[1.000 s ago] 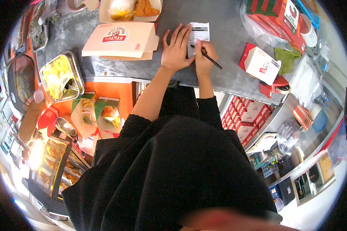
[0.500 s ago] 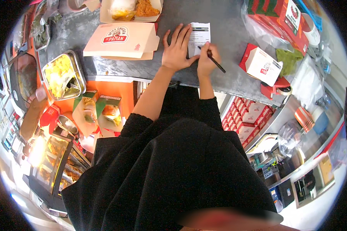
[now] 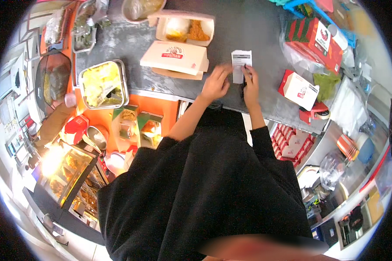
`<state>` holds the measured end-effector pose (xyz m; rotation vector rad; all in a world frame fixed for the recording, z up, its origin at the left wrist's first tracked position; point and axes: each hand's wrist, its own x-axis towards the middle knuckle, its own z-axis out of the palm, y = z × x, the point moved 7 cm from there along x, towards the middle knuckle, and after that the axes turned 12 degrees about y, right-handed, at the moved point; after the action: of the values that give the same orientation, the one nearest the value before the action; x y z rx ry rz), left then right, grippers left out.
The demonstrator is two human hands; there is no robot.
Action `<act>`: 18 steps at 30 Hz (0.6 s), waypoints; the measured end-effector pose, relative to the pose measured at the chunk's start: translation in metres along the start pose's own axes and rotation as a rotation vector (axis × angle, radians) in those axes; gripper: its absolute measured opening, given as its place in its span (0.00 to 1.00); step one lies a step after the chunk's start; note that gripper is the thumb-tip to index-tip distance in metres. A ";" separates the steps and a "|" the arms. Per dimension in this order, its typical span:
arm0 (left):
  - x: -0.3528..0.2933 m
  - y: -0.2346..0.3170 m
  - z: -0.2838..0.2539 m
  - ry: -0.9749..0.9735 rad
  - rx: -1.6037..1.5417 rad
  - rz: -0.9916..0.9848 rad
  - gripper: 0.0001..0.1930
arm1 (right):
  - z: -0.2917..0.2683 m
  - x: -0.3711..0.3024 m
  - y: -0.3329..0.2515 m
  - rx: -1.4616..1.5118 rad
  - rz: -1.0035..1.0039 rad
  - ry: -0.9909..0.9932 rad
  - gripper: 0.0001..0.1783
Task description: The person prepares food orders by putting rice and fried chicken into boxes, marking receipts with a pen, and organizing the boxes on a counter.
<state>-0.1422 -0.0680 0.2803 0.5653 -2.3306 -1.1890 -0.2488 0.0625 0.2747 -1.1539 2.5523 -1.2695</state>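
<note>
A white printed slip (image 3: 238, 75) lies on the dark counter in front of me. My right hand (image 3: 251, 90) is closed around a slim black pen (image 3: 243, 90) at the slip's right side, its fingers at the paper. To the slip's left, my left hand (image 3: 216, 83) is raised with bent fingers, somewhat blurred and apart from the paper; nothing shows in it. A lidded cardboard meal box (image 3: 178, 57) sits beyond the left hand. Behind that lid, the open tray part (image 3: 209, 31) holds white rice and a fried piece.
At left stands a metal tray (image 3: 125, 82) of yellow food. A white-and-red box (image 3: 301, 90), a green cloth (image 3: 327, 85) and a large red carton (image 3: 311, 43) are at right. Folded boxes (image 3: 292, 143) fill a space below the counter (image 3: 265, 39); a lit food cabinet (image 3: 69, 174) stands lower left.
My left hand has come off the slip and drawn back to its left, its fingers more bent. My right hand keeps the pen, now more upright. The whole view has shifted.
</note>
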 end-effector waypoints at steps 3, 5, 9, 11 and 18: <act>-0.055 0.027 -0.085 0.367 0.255 0.051 0.18 | 0.006 0.005 -0.039 0.039 0.135 0.063 0.40; -0.065 -0.007 -0.156 0.680 0.355 -0.215 0.23 | 0.018 0.026 -0.103 0.221 0.071 0.040 0.41; 0.001 -0.087 -0.251 0.644 0.150 -0.231 0.32 | 0.052 0.068 -0.147 0.346 0.089 0.181 0.26; 0.031 -0.107 -0.253 0.286 -0.129 -0.422 0.26 | 0.075 0.083 -0.125 0.143 0.305 -0.046 0.22; 0.006 -0.071 -0.224 0.105 -0.373 -0.452 0.22 | 0.052 0.044 -0.109 0.696 0.423 -0.173 0.28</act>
<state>-0.0092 -0.2532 0.3394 1.0183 -1.8748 -1.6989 -0.1964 -0.0421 0.3291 -0.5175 1.8306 -1.6345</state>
